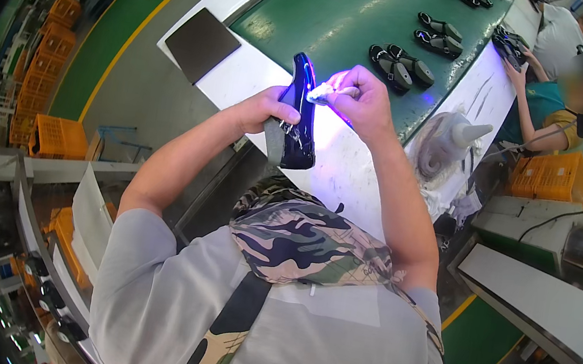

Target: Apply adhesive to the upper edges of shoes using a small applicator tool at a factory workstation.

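Note:
A glossy black shoe with a grey sole is held upright, toe and heel pointing up and down, over the white work surface. My left hand grips it from the sole side, the thumb lying across toward the shiny upper. Pinched in the fingers of my right hand is a small white wad of cloth, which meets or nearly meets the upper part of the shoe. A violet-blue light falls on the shoe, the cloth and my right fingers.
Beyond my hands runs a green conveyor belt carrying pairs of black sandals. A dark square pad lies to the left. At right, a translucent squeeze bottle stands beside crumpled white material. A co-worker handles footwear across the bench; orange crates stand nearby.

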A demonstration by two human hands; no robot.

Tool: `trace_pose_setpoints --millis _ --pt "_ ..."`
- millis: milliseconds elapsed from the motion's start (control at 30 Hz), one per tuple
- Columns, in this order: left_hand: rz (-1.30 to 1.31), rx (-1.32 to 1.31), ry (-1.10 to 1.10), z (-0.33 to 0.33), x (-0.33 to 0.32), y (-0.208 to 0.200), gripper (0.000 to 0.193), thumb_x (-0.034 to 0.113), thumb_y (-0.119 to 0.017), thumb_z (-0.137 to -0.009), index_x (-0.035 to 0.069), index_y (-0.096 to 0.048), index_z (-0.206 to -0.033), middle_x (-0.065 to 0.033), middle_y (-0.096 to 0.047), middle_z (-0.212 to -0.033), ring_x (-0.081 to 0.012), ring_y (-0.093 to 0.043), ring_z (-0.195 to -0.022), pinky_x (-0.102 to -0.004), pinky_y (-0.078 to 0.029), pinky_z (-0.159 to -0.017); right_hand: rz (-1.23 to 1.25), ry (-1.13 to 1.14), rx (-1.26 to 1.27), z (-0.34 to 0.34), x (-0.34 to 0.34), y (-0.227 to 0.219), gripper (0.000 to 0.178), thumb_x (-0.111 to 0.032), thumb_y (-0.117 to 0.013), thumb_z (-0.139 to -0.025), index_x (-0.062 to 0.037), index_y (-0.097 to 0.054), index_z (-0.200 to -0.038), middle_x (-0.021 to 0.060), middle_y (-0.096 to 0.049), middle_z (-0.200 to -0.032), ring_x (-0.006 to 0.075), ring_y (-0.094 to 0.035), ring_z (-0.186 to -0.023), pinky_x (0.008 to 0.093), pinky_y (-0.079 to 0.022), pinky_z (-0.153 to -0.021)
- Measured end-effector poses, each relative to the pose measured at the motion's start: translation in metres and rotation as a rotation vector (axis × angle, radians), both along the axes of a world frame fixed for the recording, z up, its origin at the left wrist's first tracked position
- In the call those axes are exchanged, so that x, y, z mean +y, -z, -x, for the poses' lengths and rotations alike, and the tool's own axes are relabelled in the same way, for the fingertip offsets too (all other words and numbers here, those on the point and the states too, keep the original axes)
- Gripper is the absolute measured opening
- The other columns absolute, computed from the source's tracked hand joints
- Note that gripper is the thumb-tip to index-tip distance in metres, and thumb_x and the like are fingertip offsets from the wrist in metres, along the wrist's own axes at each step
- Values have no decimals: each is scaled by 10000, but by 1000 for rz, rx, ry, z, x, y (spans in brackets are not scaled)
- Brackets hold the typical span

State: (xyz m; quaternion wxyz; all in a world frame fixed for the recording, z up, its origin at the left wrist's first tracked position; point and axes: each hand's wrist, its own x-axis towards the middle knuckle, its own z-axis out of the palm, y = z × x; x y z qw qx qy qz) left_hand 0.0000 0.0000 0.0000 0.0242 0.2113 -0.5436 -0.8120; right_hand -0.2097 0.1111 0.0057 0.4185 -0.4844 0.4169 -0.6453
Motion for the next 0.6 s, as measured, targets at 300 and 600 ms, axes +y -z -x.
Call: trace_pose_setpoints --millis 300,600 --pt "-216 50 -427 -42 26 14 462 190 -747 -762 -19 -567 -1133 -130 -664 -975 -239 -679 -861 -383 -558 -843 -43 -240 -15 -25 21 1 203 70 -667 -773 -35 -497 -807 115 -606 -906 177 -604 -858 330 -535 -745" --pt "-306 227 -694 -94 38 36 449 186 -728 -781 -10 -559 -1148 -142 -669 -1011 -262 -682 -901 -414 -561 -876 -58 -314 -28 -48 18 15 228 65 -684 -767 -50 -490 -801 122 -599 -929 190 -609 -853 335 -548 -744"
